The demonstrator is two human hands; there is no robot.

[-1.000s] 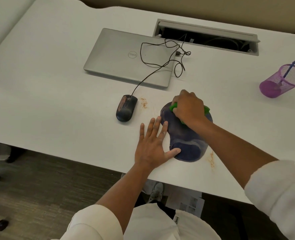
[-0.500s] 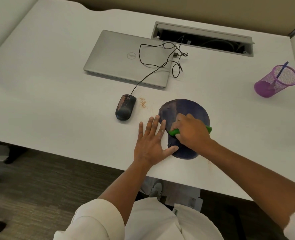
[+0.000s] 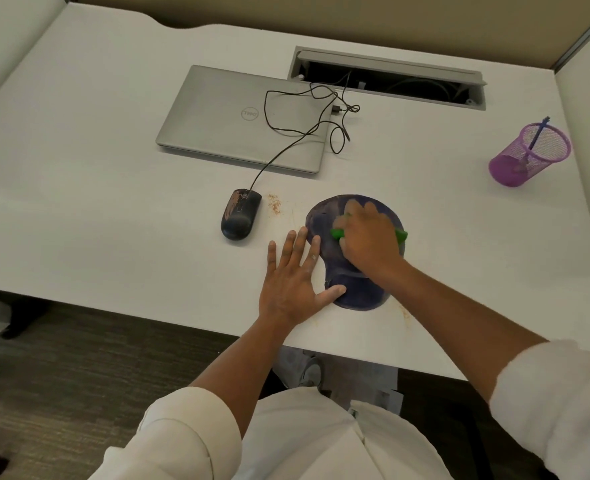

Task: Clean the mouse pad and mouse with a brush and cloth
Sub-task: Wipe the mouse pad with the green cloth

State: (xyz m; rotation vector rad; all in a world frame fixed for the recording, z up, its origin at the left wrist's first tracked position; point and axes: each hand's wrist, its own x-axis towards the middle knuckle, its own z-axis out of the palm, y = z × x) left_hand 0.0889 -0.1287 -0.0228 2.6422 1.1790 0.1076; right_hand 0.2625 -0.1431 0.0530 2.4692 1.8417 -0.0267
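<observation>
The right hand [image 3: 368, 237] is gripping the green brush [image 3: 336, 233], lying sideways under its fingers, farther up the mouse pad [image 3: 321, 216] than before. The left hand [image 3: 291, 282] is pressing flat, thumb on the pad.

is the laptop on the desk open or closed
Closed. The laptop lies flat with its lid down and logo facing up, and the mouse cable runs across it.

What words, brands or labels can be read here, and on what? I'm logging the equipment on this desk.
"DELL": round logo on the lid of the closed silver laptop, seen upside down from the head view.
The black corded mouse shows only reddish smears, no legible text.
Nothing readable on the dark blue mouse pad or the purple mesh cup.
</observation>
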